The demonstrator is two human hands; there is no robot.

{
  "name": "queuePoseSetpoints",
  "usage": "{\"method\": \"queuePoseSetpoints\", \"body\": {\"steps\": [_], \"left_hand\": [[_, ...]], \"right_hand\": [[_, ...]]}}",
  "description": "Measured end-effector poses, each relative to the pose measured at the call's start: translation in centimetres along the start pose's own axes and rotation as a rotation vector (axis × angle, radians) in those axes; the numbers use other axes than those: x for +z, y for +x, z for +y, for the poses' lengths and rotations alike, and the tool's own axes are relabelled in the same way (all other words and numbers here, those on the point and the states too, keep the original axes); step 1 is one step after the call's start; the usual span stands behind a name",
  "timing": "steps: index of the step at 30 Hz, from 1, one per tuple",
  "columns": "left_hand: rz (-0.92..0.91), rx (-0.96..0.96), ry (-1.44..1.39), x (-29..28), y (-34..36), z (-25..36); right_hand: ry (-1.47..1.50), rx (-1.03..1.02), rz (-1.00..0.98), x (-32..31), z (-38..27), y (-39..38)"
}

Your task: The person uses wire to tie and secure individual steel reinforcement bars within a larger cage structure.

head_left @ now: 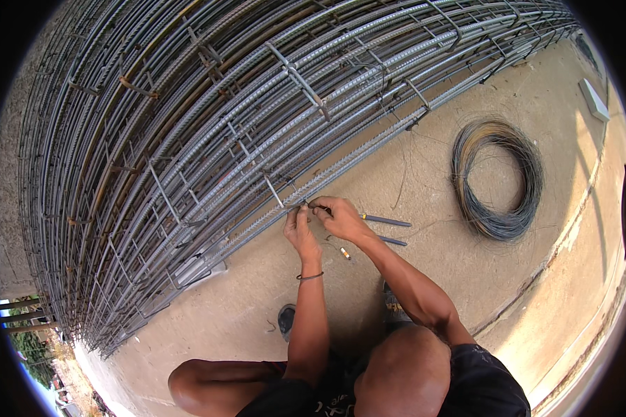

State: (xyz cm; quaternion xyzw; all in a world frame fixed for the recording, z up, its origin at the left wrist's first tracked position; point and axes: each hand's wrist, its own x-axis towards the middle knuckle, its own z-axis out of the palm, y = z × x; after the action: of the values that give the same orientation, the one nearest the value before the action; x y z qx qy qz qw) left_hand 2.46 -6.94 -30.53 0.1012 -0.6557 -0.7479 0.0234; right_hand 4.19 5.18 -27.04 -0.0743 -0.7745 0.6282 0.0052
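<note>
At the near edge of a stack of steel reinforcing bars (327,169), my two hands meet at the outermost bar, beside a bent square stirrup (274,190). My left hand (301,233) has its fingertips pinched together against that bar. Close by on the right, my right hand (339,215) is also closed at the fingertips; whatever lies between the fingers is too small to make out. A tool with two dark handles (388,221) shows just beyond my right wrist. Its head is hidden by my hand and forearm, and I cannot tell whether it rests on the floor.
A coil of thin dark wire (466,187) lies on the concrete floor to the right, with loose strands near it. A small white and orange stub (346,253) sits below my right hand. Long bars with stirrups fill the far and left side. A pale block (593,101) stands far right.
</note>
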Motion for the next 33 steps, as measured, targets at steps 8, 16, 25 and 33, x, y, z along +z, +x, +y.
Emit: {"method": "queuePoseSetpoints", "body": {"steps": [8,16,25,33], "left_hand": [[0.079,-0.001,-0.033,0.5,0.1,-0.8],[0.137,0.096,-0.022,1.0,1.1,-1.6],[-0.004,0.174,0.136,0.5,0.0,-0.2],[0.038,0.097,-0.024,1.1,-0.5,-0.3]], "right_hand": [[-0.474,-0.03,-0.095,-1.3,-5.8,0.3],[-0.42,-0.171,-0.011,-2.2,-4.8,0.5],[-0.319,-0.234,0.089,-2.2,-1.6,-0.6],[-0.453,-0.078,-0.005,-1.4,-6.0,-0.2]]}}
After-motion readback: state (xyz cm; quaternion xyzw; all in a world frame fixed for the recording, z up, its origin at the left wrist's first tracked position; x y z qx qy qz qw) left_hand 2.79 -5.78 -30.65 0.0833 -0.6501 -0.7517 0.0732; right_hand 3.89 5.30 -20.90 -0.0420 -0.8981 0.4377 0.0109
